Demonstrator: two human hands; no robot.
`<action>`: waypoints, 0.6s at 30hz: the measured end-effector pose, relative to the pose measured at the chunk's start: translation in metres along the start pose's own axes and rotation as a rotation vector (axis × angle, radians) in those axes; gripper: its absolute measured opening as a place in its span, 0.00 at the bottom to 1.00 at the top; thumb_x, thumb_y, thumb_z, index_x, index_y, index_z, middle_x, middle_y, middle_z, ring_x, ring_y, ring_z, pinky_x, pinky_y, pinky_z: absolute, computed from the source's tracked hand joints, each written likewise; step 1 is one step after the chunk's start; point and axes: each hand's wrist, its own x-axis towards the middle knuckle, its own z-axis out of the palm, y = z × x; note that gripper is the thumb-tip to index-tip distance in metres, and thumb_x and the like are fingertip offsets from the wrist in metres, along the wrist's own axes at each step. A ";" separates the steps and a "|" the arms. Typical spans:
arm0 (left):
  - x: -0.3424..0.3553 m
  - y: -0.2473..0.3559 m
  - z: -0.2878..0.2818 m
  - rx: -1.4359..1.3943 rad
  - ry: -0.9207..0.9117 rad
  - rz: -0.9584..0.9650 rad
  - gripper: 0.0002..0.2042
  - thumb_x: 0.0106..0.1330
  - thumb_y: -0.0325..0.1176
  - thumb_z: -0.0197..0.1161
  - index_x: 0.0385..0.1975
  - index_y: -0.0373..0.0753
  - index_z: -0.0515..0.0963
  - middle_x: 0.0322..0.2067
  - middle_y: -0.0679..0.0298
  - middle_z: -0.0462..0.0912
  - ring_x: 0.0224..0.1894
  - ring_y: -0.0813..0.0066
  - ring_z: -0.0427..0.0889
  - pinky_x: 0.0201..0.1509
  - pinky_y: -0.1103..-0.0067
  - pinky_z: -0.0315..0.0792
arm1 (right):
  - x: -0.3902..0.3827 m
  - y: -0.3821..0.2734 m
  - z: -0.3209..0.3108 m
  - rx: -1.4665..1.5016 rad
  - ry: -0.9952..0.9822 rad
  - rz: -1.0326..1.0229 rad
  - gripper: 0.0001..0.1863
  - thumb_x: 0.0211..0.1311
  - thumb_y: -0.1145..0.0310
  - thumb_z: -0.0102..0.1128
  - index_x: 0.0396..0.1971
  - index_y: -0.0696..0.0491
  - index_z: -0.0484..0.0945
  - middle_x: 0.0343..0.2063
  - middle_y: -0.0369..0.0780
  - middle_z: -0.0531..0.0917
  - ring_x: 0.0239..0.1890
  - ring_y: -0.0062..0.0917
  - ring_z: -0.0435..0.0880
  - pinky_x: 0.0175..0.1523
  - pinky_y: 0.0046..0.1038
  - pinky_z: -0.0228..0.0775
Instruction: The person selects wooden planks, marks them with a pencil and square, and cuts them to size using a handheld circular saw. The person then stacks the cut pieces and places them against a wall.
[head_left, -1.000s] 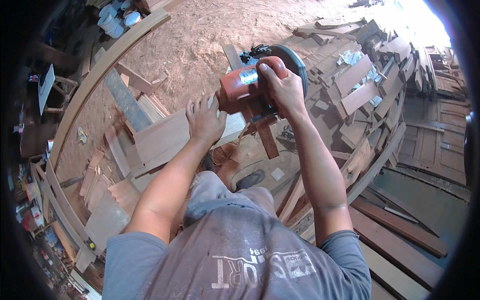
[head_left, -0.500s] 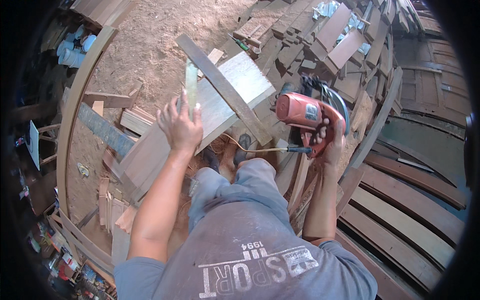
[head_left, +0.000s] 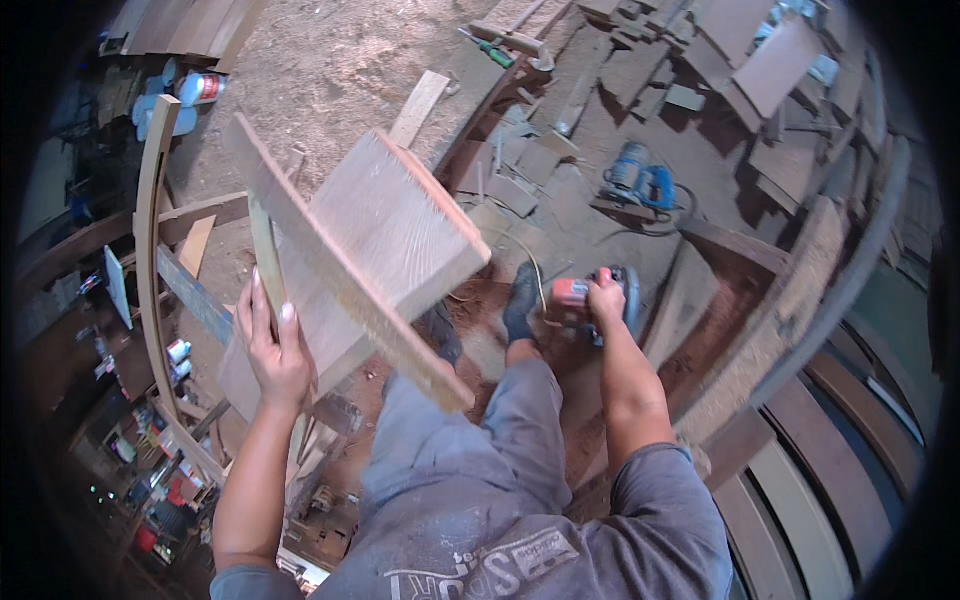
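Observation:
My left hand (head_left: pixel 272 350) grips the thin strip of a wooden carpenter's square (head_left: pixel 340 275), its fingers stretched along the strip. The square's long bar slants across a thick wooden plank (head_left: pixel 385 220) in front of my legs. The plank's near-right end shows a reddish cut edge. Low at the right, beside my foot, my right hand (head_left: pixel 606 298) is closed round the handle of a red circular saw (head_left: pixel 572 291). My arm and hand hide part of the saw; whether it rests on the floor I cannot tell.
A blue power tool (head_left: pixel 640 180) with a dark cord lies beyond the saw. Wood offcuts (head_left: pixel 780 70) are heaped at the far right. A green-handled screwdriver (head_left: pixel 492 50) lies at the far middle. A yellowish cord (head_left: pixel 535 265) runs by my feet. Curved timbers (head_left: pixel 155 250) stand left.
The circular saw has gone from raised in front of me down toward the floor at the right. My left hand and the square have shifted left and nearer. My view has turned.

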 end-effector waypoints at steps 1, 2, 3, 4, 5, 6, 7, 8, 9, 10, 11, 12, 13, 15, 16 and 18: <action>0.000 0.000 -0.002 -0.030 -0.025 -0.038 0.29 0.82 0.34 0.55 0.79 0.30 0.64 0.73 0.46 0.68 0.77 0.51 0.65 0.82 0.63 0.56 | 0.012 0.006 0.008 -0.051 -0.019 -0.023 0.27 0.62 0.55 0.64 0.55 0.57 0.87 0.54 0.58 0.88 0.62 0.56 0.85 0.69 0.50 0.75; 0.000 -0.001 -0.003 -0.060 -0.047 -0.076 0.30 0.82 0.33 0.55 0.80 0.29 0.62 0.75 0.46 0.65 0.79 0.54 0.63 0.83 0.65 0.55 | 0.026 0.011 0.016 -0.100 -0.038 -0.051 0.26 0.62 0.56 0.64 0.55 0.57 0.88 0.54 0.58 0.88 0.62 0.56 0.85 0.69 0.50 0.75; -0.003 -0.008 -0.003 -0.111 -0.058 -0.083 0.30 0.82 0.32 0.52 0.81 0.28 0.59 0.77 0.47 0.62 0.81 0.55 0.60 0.84 0.65 0.52 | 0.035 0.015 0.021 -0.111 -0.045 -0.052 0.27 0.62 0.56 0.64 0.56 0.57 0.87 0.54 0.59 0.88 0.62 0.56 0.85 0.69 0.51 0.75; -0.004 -0.007 -0.004 -0.086 -0.053 -0.076 0.31 0.82 0.32 0.52 0.81 0.28 0.59 0.76 0.46 0.62 0.79 0.54 0.61 0.84 0.64 0.53 | 0.042 0.018 0.021 -0.124 -0.053 -0.053 0.27 0.63 0.56 0.64 0.57 0.57 0.86 0.53 0.59 0.88 0.61 0.57 0.85 0.68 0.51 0.75; -0.002 -0.004 -0.003 -0.067 -0.052 -0.066 0.31 0.81 0.32 0.52 0.81 0.27 0.59 0.75 0.45 0.63 0.78 0.52 0.63 0.83 0.63 0.54 | 0.054 0.020 0.022 -0.161 -0.092 -0.015 0.28 0.64 0.56 0.66 0.60 0.56 0.84 0.56 0.58 0.87 0.63 0.55 0.84 0.70 0.51 0.75; -0.002 -0.002 -0.004 -0.045 -0.050 -0.056 0.31 0.81 0.33 0.52 0.81 0.27 0.59 0.74 0.44 0.64 0.77 0.50 0.64 0.83 0.62 0.55 | 0.065 0.022 0.023 -0.211 -0.121 0.011 0.29 0.65 0.57 0.66 0.63 0.55 0.81 0.58 0.57 0.87 0.64 0.54 0.84 0.70 0.51 0.75; -0.007 -0.006 -0.008 0.007 -0.086 -0.055 0.32 0.81 0.34 0.50 0.82 0.27 0.57 0.75 0.44 0.62 0.79 0.51 0.62 0.83 0.61 0.53 | 0.077 0.022 0.023 -0.268 -0.150 0.031 0.30 0.66 0.58 0.67 0.65 0.55 0.78 0.59 0.57 0.86 0.65 0.54 0.84 0.71 0.51 0.75; -0.010 -0.006 -0.010 0.020 -0.089 -0.056 0.32 0.81 0.35 0.50 0.82 0.27 0.57 0.76 0.44 0.62 0.79 0.51 0.62 0.84 0.61 0.53 | 0.091 0.023 0.030 -0.334 -0.168 0.038 0.31 0.67 0.58 0.66 0.68 0.55 0.75 0.60 0.57 0.85 0.65 0.53 0.84 0.71 0.51 0.75; -0.014 -0.007 -0.011 0.031 -0.091 -0.057 0.32 0.82 0.36 0.49 0.82 0.27 0.57 0.77 0.44 0.61 0.80 0.51 0.61 0.84 0.61 0.52 | 0.111 0.023 0.046 -0.293 -0.128 0.114 0.33 0.69 0.58 0.65 0.70 0.56 0.70 0.61 0.57 0.84 0.66 0.53 0.83 0.71 0.52 0.75; -0.018 -0.006 -0.012 0.044 -0.085 -0.058 0.33 0.82 0.37 0.49 0.82 0.27 0.57 0.77 0.43 0.60 0.80 0.51 0.60 0.84 0.61 0.52 | 0.134 0.022 0.066 -0.252 -0.089 0.184 0.36 0.70 0.59 0.64 0.73 0.56 0.65 0.62 0.58 0.83 0.67 0.52 0.83 0.71 0.52 0.75; -0.021 -0.001 -0.016 0.077 -0.105 -0.077 0.34 0.82 0.40 0.49 0.82 0.27 0.55 0.78 0.43 0.59 0.82 0.51 0.58 0.85 0.61 0.50 | 0.155 0.021 0.087 -0.259 -0.076 0.180 0.32 0.72 0.60 0.61 0.69 0.60 0.65 0.61 0.60 0.83 0.66 0.54 0.83 0.70 0.52 0.76; -0.024 0.002 -0.017 0.052 -0.085 -0.086 0.34 0.83 0.40 0.49 0.83 0.27 0.55 0.78 0.43 0.59 0.82 0.51 0.58 0.85 0.61 0.50 | 0.173 0.023 0.108 -0.270 -0.065 0.183 0.29 0.74 0.61 0.59 0.66 0.63 0.65 0.60 0.61 0.84 0.66 0.55 0.83 0.69 0.52 0.76; -0.020 0.001 -0.015 0.014 -0.082 -0.075 0.34 0.83 0.41 0.48 0.83 0.28 0.54 0.79 0.43 0.59 0.82 0.51 0.58 0.85 0.61 0.50 | 0.187 0.032 0.125 -0.292 -0.147 0.137 0.30 0.74 0.63 0.57 0.67 0.64 0.63 0.60 0.62 0.83 0.66 0.54 0.83 0.69 0.51 0.76; -0.001 -0.017 -0.013 -0.039 -0.127 -0.071 0.35 0.83 0.43 0.48 0.83 0.28 0.54 0.79 0.44 0.58 0.82 0.51 0.57 0.85 0.61 0.50 | 0.236 0.094 0.152 -0.349 -0.186 0.045 0.34 0.71 0.68 0.58 0.73 0.63 0.60 0.60 0.62 0.83 0.64 0.56 0.84 0.67 0.51 0.77; 0.011 -0.023 -0.007 -0.041 -0.146 -0.036 0.35 0.83 0.43 0.48 0.83 0.27 0.55 0.79 0.43 0.58 0.82 0.50 0.57 0.85 0.60 0.50 | 0.234 0.105 0.184 -0.290 -0.046 -0.056 0.31 0.71 0.67 0.58 0.71 0.62 0.65 0.59 0.61 0.84 0.62 0.56 0.85 0.66 0.52 0.77; 0.003 -0.026 -0.008 -0.034 -0.142 -0.039 0.35 0.83 0.43 0.48 0.82 0.27 0.55 0.78 0.43 0.59 0.82 0.50 0.57 0.84 0.59 0.51 | 0.233 0.100 0.207 -0.217 0.213 -0.323 0.26 0.70 0.67 0.58 0.66 0.59 0.75 0.56 0.59 0.86 0.59 0.58 0.86 0.65 0.52 0.78</action>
